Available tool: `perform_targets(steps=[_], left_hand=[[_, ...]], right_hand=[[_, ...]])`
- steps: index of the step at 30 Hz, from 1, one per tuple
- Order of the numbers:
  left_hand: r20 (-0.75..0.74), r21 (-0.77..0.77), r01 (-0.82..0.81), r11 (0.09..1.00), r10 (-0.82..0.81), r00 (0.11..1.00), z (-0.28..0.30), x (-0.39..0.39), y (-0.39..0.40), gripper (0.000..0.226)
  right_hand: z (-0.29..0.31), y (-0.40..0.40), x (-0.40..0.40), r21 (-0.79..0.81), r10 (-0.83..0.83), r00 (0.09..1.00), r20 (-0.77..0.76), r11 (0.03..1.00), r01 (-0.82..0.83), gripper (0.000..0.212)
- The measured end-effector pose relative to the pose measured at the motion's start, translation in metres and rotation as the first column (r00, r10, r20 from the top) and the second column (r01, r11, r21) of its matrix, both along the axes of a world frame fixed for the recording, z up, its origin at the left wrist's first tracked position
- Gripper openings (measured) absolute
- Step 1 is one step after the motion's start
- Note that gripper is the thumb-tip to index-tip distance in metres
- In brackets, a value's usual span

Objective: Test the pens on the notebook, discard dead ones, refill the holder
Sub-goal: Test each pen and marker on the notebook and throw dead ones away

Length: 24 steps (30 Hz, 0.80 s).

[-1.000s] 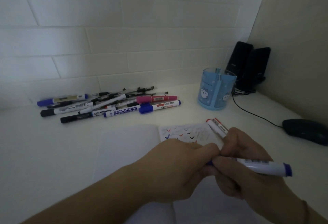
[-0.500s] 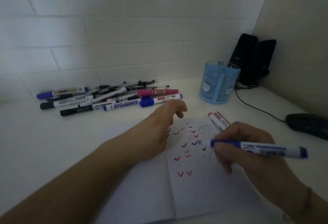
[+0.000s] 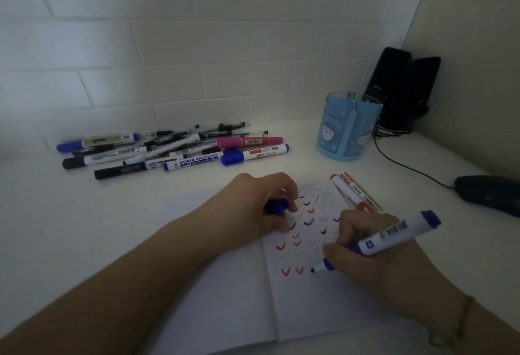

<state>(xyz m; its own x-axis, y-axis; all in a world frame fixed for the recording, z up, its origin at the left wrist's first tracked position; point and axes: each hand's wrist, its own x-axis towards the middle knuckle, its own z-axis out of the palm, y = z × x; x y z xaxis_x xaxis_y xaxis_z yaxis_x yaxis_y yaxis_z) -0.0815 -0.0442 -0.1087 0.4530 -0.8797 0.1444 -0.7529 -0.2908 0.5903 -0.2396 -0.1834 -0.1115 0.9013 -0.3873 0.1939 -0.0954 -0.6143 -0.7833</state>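
Looks like a home desk or small study corner — white desktop [image 3: 84, 228] tucked against a white brick-pattern wall [image 3: 197, 45] and a plain beige side wall [image 3: 478, 45]. Holds ordinary desk gear: a pair of small black speakers [image 3: 402, 92] in the corner, a dark computer mouse [image 3: 489, 194] on a black cable [image 3: 408, 168], a blue cartoon-printed pen holder [image 3: 349, 132]. Carries a heap of markers and pens [image 3: 168, 152] and an open notebook [image 3: 295, 298] covered in coloured tick marks — stationery, dim indoor light.

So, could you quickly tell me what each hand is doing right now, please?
Left hand: closed around a blue marker cap.
Right hand: holding the uncapped blue marker, tip at the notebook page.
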Motion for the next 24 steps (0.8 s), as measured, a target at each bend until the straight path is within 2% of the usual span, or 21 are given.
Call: perform_targets(steps=[3, 6, 11, 13, 17, 19, 24], left_hand=[[0.034, -0.001, 0.004, 1.0, -0.004, 0.999, 0.0, 0.0, 0.001, 0.03], [0.019, -0.056, 0.007, 0.998, -0.006, 1.0, 0.002, 0.0, 0.002, 0.025], [-0.039, -0.089, 0.045, 0.995, -0.048, 0.998, 0.004, -0.004, 0.003, 0.054], [-0.02, -0.08, 0.049, 0.996, -0.05, 0.999, 0.004, -0.004, 0.003, 0.054], [0.069, 0.037, 0.076, 0.996, -0.078, 0.995, 0.002, -0.001, 0.006, 0.044], [0.085, 0.074, 0.099, 0.992, -0.105, 0.991, 0.0, -0.002, 0.006, 0.043], [-0.048, 0.045, 0.113, 0.993, -0.111, 0.993, 0.004, -0.006, 0.008, 0.047]], right_hand=[[0.002, -0.005, 0.0, 0.016, -0.081, 0.992, 0.096, 0.997, 0.08, 0.03], [0.006, -0.009, -0.001, 0.292, -0.101, 0.97, 0.221, 0.956, 0.033, 0.029], [0.009, -0.012, -0.005, 0.48, 0.001, 0.964, 0.266, 0.867, -0.133, 0.053], [0.008, -0.011, -0.005, 0.415, -0.004, 0.971, 0.238, 0.904, -0.099, 0.048], [0.008, -0.002, -0.006, 0.248, 0.02, 0.987, 0.161, 0.967, -0.06, 0.03], [0.007, 0.002, -0.007, 0.184, 0.021, 0.993, 0.117, 0.982, -0.043, 0.03], [0.008, 0.001, -0.005, 0.186, 0.006, 0.992, 0.129, 0.982, -0.03, 0.024]])
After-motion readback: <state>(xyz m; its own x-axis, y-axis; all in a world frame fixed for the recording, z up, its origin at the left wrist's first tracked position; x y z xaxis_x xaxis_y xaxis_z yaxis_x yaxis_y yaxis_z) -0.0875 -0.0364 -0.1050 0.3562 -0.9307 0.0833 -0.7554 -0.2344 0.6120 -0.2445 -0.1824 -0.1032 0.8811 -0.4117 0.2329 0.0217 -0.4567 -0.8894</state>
